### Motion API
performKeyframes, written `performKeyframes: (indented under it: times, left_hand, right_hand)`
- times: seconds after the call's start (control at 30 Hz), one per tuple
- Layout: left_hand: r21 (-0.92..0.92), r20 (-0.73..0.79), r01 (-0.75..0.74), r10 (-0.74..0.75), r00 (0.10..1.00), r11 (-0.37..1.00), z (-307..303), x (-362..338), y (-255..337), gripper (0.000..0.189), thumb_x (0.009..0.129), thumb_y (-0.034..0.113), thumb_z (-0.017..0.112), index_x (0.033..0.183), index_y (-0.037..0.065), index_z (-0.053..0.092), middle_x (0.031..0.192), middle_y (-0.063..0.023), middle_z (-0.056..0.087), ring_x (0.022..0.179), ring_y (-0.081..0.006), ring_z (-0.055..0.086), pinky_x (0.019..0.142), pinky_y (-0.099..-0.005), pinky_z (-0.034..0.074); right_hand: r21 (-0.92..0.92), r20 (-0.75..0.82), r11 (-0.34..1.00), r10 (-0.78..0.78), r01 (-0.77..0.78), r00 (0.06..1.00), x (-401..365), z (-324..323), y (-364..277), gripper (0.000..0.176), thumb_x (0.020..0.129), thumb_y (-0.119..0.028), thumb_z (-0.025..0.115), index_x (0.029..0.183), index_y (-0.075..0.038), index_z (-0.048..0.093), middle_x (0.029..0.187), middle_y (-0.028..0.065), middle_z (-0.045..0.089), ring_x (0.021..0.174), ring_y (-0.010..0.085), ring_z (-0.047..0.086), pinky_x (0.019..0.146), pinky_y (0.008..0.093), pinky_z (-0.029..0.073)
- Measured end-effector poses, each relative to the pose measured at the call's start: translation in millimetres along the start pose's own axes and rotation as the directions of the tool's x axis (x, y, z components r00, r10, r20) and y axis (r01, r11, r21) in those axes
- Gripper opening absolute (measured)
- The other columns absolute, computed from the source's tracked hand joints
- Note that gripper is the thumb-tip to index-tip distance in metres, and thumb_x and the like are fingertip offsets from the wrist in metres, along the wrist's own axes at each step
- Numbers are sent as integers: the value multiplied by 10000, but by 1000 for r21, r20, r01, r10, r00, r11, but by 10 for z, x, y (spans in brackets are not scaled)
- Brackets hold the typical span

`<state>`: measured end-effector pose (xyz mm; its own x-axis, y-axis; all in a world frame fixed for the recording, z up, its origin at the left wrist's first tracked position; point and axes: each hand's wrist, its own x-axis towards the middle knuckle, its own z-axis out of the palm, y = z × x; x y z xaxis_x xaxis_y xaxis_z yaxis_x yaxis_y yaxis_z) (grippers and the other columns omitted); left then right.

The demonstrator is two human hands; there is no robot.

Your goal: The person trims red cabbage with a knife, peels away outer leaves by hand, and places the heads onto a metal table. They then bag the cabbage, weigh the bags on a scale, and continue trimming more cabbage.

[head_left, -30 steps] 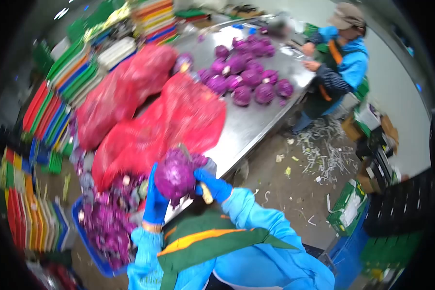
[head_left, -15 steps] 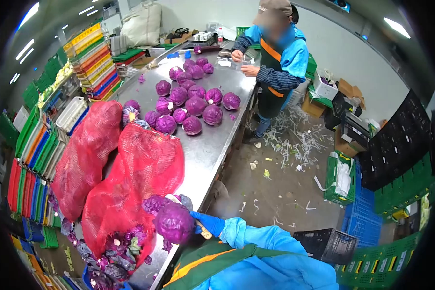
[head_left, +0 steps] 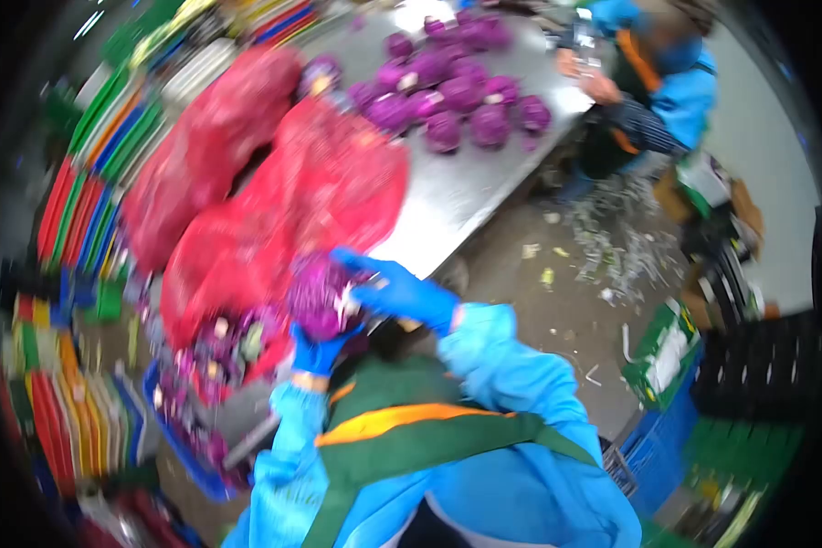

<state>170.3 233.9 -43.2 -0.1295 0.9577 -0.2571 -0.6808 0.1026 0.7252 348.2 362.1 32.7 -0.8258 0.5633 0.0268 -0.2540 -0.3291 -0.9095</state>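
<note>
A red cabbage (head_left: 316,290) is held near the table's front edge, its pale cut side turned toward my right hand. My left hand (head_left: 321,351) cups it from below, fingers closed against it. My right hand (head_left: 400,290), in a blue glove, is at the cabbage's right side with a finger reaching over its top. A tan knife handle (head_left: 411,324) shows below that hand; the blade is hidden or blurred. Beside the cabbage lies a red mesh bag (head_left: 324,187), and leaf trimmings (head_left: 233,342) are heaped to its left.
Several red cabbages (head_left: 461,91) sit farther up the metal table (head_left: 461,196). Another full mesh bag (head_left: 205,151) lies at the left. A blue crate (head_left: 178,443) holds trimmings below. Across the table's right edge stands a co-worker (head_left: 676,100); stacked crates (head_left: 749,365) stand at right.
My left hand has come into view under the cabbage. The cabbage has turned, showing its pale cut side, and my right hand has shifted over it. The view has swung and blurred.
</note>
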Motion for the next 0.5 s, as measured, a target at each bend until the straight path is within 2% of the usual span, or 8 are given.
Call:
performKeyframes:
  times: [0.03, 0.07, 0.1, 0.13, 0.2, 0.33, 0.4, 0.5]
  left_hand:
    - [633, 26, -185, 217, 976, 752, -224, 128, -201, 917, 805, 755, 429, 1490, 177, 232, 1527, -107, 251, 1391, -349, 251, 1100, -610, 246]
    - [136, -145, -120, 140, 980, 983, 2, 93, -174, 939, 787, 771, 440, 1489, 182, 236, 1527, -110, 252, 1390, -359, 251, 1090, -618, 255]
    - [-417, -229, -129, 33, 973, 900, 273, 135, -101, 961, 768, 788, 450, 1488, 187, 240, 1527, -114, 253, 1389, -370, 250, 1080, -626, 264]
    - [-495, -208, -117, 13, 978, 861, 322, 164, -64, 943, 774, 757, 487, 1484, 185, 247, 1523, -117, 261, 1388, -381, 252, 1086, -631, 252]
    - [-509, -147, -67, -10, 989, 858, 377, 198, -60, 942, 776, 723, 534, 1484, 172, 245, 1524, -132, 256, 1389, -391, 250, 1097, -635, 233]
    - [-544, -122, -64, -3, 993, 837, 646, 252, -74, 932, 794, 671, 573, 1480, 130, 248, 1510, -162, 274, 1376, -393, 275, 1090, -633, 255]
    - [-668, -110, 28, -136, 985, 744, 740, 338, -91, 939, 780, 665, 605, 1473, 132, 261, 1499, -159, 296, 1362, -381, 307, 1071, -606, 308]
    - [-687, -14, 88, -134, 991, 721, 898, 468, -86, 940, 783, 673, 595, 1472, 127, 261, 1494, -165, 303, 1357, -379, 317, 1081, -598, 303]
  right_hand:
    - [41, 0, 998, 39, -39, 999, -55, -5, -213, 627, 892, -136, 646, 1429, 0, 353, 1402, 125, 469, 1278, 176, 429, 1068, 326, 352]
    - [-106, -76, 993, 44, -52, 996, -174, 8, -364, 620, 895, -110, 627, 1440, -23, 344, 1411, 116, 467, 1274, 184, 446, 1060, 325, 365]
    - [-274, -146, 960, 17, -57, 989, -213, -42, -482, 618, 898, -83, 608, 1450, -47, 334, 1419, 106, 464, 1271, 191, 462, 1053, 323, 379]
    - [-274, -104, 959, 38, -65, 994, -213, -107, -449, 618, 898, -83, 608, 1450, -47, 334, 1419, 106, 464, 1271, 191, 462, 1053, 323, 379]
    - [-770, -62, 606, -383, 201, 922, -296, -194, -322, 651, 880, -48, 590, 1469, -117, 321, 1380, 120, 510, 1173, 248, 576, 950, 328, 474]
    - [-875, -120, 483, -302, 43, 946, -360, -68, -288, 754, 821, -16, 605, 1487, -164, 282, 1348, 140, 516, 996, 317, 651, 781, 363, 535]
    - [-933, -155, 357, -323, -31, 934, -294, -89, -249, 866, 765, 3, 611, 1507, -184, 206, 1312, 139, 526, 830, 334, 663, 628, 403, 524]
    - [-903, -242, 413, -259, -119, 935, -213, -190, -169, 899, 762, 47, 574, 1512, -253, 179, 1318, 173, 524, 956, 381, 634, 702, 416, 524]
